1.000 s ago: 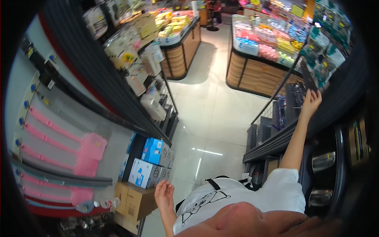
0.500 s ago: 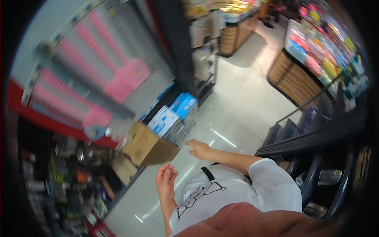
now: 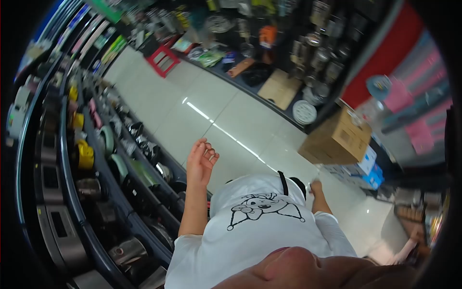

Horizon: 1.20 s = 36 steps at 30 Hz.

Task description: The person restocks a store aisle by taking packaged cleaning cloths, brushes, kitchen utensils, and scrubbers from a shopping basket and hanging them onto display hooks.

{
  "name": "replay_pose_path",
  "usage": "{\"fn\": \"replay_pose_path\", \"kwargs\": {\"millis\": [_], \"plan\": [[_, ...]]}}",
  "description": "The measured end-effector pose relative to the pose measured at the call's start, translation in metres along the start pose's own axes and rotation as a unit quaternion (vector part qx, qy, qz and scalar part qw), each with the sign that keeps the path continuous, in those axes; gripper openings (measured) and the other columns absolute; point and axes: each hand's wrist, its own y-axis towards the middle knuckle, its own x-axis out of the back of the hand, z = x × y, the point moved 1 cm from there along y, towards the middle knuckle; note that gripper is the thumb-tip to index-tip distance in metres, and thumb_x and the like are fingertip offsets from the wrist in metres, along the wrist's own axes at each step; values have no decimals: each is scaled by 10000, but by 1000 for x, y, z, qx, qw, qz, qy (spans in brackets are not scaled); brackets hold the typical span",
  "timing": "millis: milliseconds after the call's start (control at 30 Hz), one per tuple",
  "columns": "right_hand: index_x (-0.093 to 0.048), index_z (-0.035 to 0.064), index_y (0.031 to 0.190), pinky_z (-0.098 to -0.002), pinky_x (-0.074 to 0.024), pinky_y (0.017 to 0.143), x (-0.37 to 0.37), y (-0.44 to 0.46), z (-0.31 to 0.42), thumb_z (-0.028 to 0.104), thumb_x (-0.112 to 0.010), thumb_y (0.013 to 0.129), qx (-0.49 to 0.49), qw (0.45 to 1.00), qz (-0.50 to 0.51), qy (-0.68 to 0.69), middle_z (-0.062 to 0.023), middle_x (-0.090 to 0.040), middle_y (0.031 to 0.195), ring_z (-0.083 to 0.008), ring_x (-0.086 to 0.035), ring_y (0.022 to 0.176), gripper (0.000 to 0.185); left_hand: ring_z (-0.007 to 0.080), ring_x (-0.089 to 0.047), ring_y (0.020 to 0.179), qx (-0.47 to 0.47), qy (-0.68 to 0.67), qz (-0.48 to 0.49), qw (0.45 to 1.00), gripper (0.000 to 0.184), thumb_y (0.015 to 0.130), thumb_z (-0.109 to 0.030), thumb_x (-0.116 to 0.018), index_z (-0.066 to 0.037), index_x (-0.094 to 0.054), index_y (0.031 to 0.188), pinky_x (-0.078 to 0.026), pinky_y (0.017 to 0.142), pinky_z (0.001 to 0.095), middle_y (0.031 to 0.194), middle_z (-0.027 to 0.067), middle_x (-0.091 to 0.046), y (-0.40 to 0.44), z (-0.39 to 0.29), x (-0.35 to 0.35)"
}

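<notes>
My left hand (image 3: 202, 156) is raised in front of the white shirt (image 3: 260, 221), palm up over the tiled floor, with its fingers loosely bent and apart and nothing in them. It is nearest to the shelves of kitchenware on the left. My right hand (image 3: 315, 188) is low at my right side, small and blurred, below the cardboard box (image 3: 339, 137); its fingers cannot be made out. Neither hand touches any goods that I can see.
Long shelves (image 3: 96, 207) with pots and yellow items (image 3: 85, 154) line the left. A red stool (image 3: 162, 60) stands at the far end of the aisle. Across it, a low shelf holds a wooden board (image 3: 280, 89) and white round items (image 3: 304, 112). Blue boxes (image 3: 373, 177) are at the right.
The view has swung left from the bright counters to another aisle. My right hand has come away from the dark hanging goods and down to my side. My left hand stays raised.
</notes>
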Motion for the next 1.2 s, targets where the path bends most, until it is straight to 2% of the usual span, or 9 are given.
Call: {"fn": "replay_pose_path", "kwargs": {"millis": [100,367,700,733,900,967,1067,1167,1200], "plan": [[-551,-53,1050,-500,-468,365,54,-13,54,81,-559,888,-694,624,274,233,-248,-560,685,-368,-570,479,210,117,-523,747,-142,-71,4,987,183,998,-206,-515,-89,-554,1133,-482,791,361,867,1,-538,21,-70,20],[-565,-22,1035,-437,-573,453,34,182,122,101,-515,889,-540,737,362,185,-228,-645,815,-314,-651,544,198,142,-444,941,-398,-139,381,823,207,993,-236,-508,-140,-489,1175,-404,892,527,962,32,-413,94,-227,-68],[-572,31,993,-342,-478,346,-58,582,284,148,-529,913,-329,829,363,269,-133,-595,663,-220,-599,452,148,101,-639,808,-424,-115,527,727,182,844,46,-612,-95,-653,951,-549,802,184,845,6,-629,201,-350,-92],[-577,29,1000,-345,-480,349,-80,622,290,167,-558,911,-288,833,390,267,-142,-602,671,-221,-608,461,166,179,-627,733,-639,-228,393,620,81,800,45,-654,-7,-646,861,-642,704,390,903,78,-600,217,-351,-106],[-588,71,1051,-319,-513,432,-129,766,423,174,-566,913,-184,857,444,186,-126,-646,746,-202,-639,536,174,99,-618,724,-508,34,289,810,130,781,99,-647,-26,-615,768,-559,772,210,753,16,-598,221,-420,-60],[-593,70,1042,-299,-498,439,-150,796,493,128,-583,895,-131,859,459,186,-109,-639,740,-185,-626,533,157,102,-613,755,-988,35,-6,151,148,834,89,-582,-42,-596,766,-541,850,247,769,16,-593,313,-438,-64],[-607,48,1015,-298,-485,456,-213,832,566,85,-595,884,30,862,479,163,-87,-619,725,-168,-603,531,137,132,-602,847,-821,86,252,505,196,887,59,-501,-69,-591,769,-405,1073,282,860,26,-602,300,-444,-13],[-639,27,1033,-342,-531,576,-253,854,641,151,-628,852,143,856,482,118,-125,-663,757,-198,-645,548,219,247,-323,1394,-824,129,411,368,564,897,-141,-583,-40,-408,1423,-109,1131,682,1487,161,-394,302,-464,69],[-639,28,1033,-337,-529,563,-256,859,669,146,-629,849,136,850,493,126,-124,-659,745,-203,-646,549,219,214,-472,1043,-795,39,412,443,296,841,-23,-608,-13,-537,1128,-375,910,520,1156,127,-514,330,-483,77]]}}
